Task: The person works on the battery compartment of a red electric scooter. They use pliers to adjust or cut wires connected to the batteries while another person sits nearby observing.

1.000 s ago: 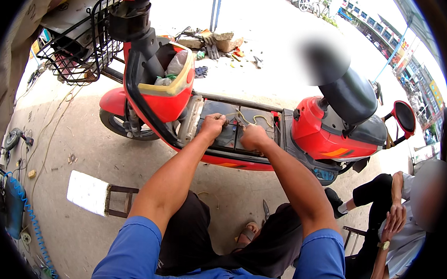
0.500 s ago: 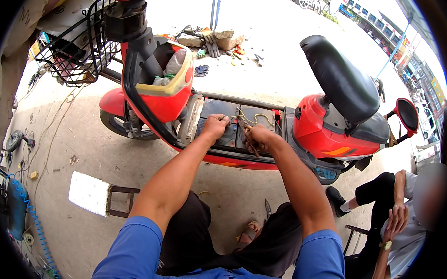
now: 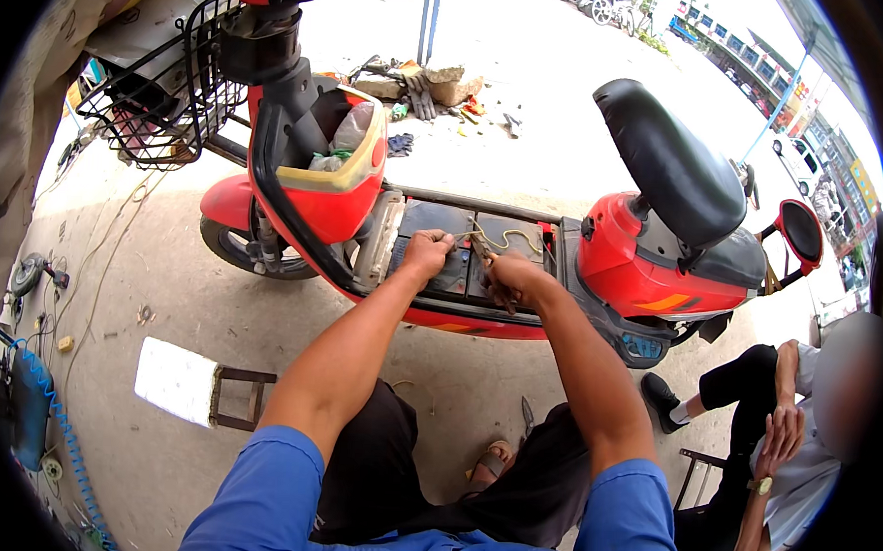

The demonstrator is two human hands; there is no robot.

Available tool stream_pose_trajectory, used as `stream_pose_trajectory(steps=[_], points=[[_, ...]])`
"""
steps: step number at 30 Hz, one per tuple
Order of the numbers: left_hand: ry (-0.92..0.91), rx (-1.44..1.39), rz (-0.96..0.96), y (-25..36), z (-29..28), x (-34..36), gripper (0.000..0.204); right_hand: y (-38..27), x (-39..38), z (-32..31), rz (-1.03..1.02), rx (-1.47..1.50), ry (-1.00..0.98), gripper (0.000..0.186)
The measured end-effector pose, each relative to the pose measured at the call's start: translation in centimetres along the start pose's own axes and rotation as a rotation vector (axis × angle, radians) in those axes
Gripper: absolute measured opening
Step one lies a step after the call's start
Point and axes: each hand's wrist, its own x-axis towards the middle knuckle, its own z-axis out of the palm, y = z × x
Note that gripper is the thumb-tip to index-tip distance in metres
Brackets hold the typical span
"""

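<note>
Between the front and seat of a red electric scooter (image 3: 316,211), both my hands work above the open floor compartment, where dark batteries (image 3: 434,216) sit side by side. My left hand (image 3: 427,253) pinches the end of a thin yellowish wire (image 3: 507,241). The rest of that wire curls loosely over the right-hand battery. My right hand (image 3: 516,276) is closed around a pair of pliers (image 3: 481,247), whose jaws point up and left to the wire near my left fingertips. Whether the jaws grip the wire is too small to tell.
A black seat (image 3: 668,157) rises on the right, and a wire basket (image 3: 164,96) hangs at the upper left. A white-topped stool (image 3: 176,382) stands on the floor at left. Someone sits close on the right, hands together (image 3: 785,428). Gloves (image 3: 420,95) and stones lie beyond the scooter.
The view has shifted slightly. Both hands stay in nearly the same place, and the right hand with the pliers has turned a little.
</note>
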Motion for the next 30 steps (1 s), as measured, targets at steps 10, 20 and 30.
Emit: stream_pose_trajectory(steps=[10,20,30], points=[[-0.005,-0.095,0.016,-0.4,-0.1,0.4,0.022,-2.4,-3.3,1.3,-0.106,-0.504,0.157,0.017],[0.012,-0.121,-0.022,-0.3,-0.3,0.4,0.023,-0.6,-2.1,2.8,-0.292,-0.998,0.328,0.024],[0.023,-0.174,-0.017,-0.5,-0.3,0.4,0.024,-2.1,-2.4,1.9,-0.175,-1.067,0.205,0.031]])
